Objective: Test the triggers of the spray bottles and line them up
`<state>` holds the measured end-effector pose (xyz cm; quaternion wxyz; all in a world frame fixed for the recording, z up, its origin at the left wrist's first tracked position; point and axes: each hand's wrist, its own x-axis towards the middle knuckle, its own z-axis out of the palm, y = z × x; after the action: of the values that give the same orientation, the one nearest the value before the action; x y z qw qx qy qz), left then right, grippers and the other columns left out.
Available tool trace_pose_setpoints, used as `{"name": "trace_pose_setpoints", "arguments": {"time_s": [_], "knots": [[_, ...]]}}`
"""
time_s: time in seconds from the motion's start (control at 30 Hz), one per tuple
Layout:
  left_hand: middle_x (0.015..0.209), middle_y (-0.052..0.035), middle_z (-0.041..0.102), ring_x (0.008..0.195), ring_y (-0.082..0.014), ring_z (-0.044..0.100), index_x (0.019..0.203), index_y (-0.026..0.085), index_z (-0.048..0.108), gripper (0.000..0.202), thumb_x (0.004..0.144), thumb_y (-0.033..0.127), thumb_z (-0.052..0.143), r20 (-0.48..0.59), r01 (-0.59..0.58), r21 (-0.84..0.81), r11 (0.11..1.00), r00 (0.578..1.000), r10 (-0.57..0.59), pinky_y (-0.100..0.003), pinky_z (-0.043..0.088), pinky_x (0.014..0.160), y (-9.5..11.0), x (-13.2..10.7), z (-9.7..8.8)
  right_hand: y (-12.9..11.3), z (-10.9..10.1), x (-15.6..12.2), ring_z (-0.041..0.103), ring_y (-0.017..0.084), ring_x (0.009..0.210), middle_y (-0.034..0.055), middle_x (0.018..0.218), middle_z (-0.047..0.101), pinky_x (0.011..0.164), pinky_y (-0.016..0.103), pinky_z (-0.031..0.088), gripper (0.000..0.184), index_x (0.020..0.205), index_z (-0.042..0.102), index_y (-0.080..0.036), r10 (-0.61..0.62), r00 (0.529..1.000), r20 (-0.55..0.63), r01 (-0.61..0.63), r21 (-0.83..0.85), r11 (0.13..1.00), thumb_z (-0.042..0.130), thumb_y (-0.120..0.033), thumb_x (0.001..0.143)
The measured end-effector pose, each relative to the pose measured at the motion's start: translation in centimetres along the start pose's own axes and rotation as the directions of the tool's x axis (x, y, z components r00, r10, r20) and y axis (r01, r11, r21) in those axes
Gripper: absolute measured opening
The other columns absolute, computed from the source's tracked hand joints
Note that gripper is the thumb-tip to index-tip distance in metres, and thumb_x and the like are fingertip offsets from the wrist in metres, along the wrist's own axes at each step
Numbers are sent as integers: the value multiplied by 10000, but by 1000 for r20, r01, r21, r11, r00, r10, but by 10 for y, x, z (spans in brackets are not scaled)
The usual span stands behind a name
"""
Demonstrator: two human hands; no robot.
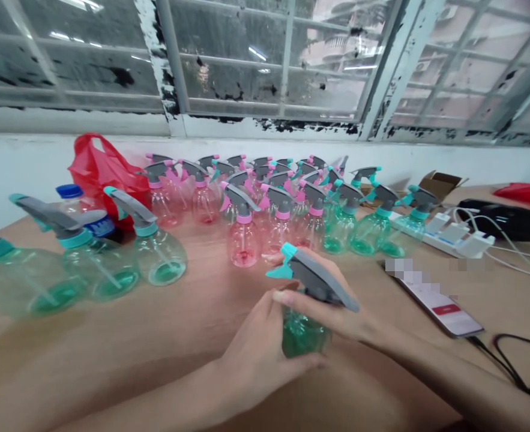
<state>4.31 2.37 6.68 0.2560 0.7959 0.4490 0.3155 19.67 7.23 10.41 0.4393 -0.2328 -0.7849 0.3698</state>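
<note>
Both hands are on one green spray bottle [305,333] with a grey and turquoise trigger head, a little above the table's front part. My left hand [258,345] wraps round the clear green body, its thumb along the lower side. Around the neck, just under the spray head, my right hand [332,300] is closed; its fingers are partly hidden behind the head. The bottle leans slightly. Beyond it a pink spray bottle [244,240] stands upright, nearest of a crowded group. Several green spray bottles, among them one clear green bottle [160,258], stand to the left.
A red plastic bag [107,168] and a blue-capped drink bottle [69,192] stand at the back left. On the right lie a phone [440,300] on a cable, a white power strip [449,237] with plugs, and a black case [508,219]. Windows rise behind the table.
</note>
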Motion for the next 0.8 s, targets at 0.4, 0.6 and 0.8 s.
{"name": "trace_pose_setpoints", "arguments": {"time_s": [0.4, 0.6, 0.8], "knots": [[1553, -178, 268, 1409, -410, 258, 1527, 262, 106, 1031, 762, 430, 777, 36, 112, 294, 949, 991, -128, -619, 343, 1060, -64, -32, -6, 16, -2, 18, 381, 79, 549, -70, 673, 437, 511, 229, 319, 95, 879, 518, -214, 29, 1000, 4, -29, 26, 999, 608, -233, 854], [1581, -142, 235, 1405, -371, 289, 1544, 290, 53, 899, 885, 415, 651, -25, 105, 381, 918, 994, -103, -575, 370, 1063, -73, -42, -15, 16, 0, 31, 390, 91, 564, -56, 659, 425, 530, 249, 329, 180, 772, 478, -207, 7, 1000, 14, -7, -43, 999, 585, -300, 884], [1547, -140, 320, 1377, -356, 358, 1554, 255, 44, 891, 898, 427, 622, 8, -19, 472, 882, 1000, 17, -578, 329, 1088, -78, -42, -17, 18, 1, 38, 410, 72, 491, -64, 650, 490, 470, 217, 359, 79, 900, 578, -214, -7, 999, 40, 7, 16, 1000, 624, -242, 841]]}}
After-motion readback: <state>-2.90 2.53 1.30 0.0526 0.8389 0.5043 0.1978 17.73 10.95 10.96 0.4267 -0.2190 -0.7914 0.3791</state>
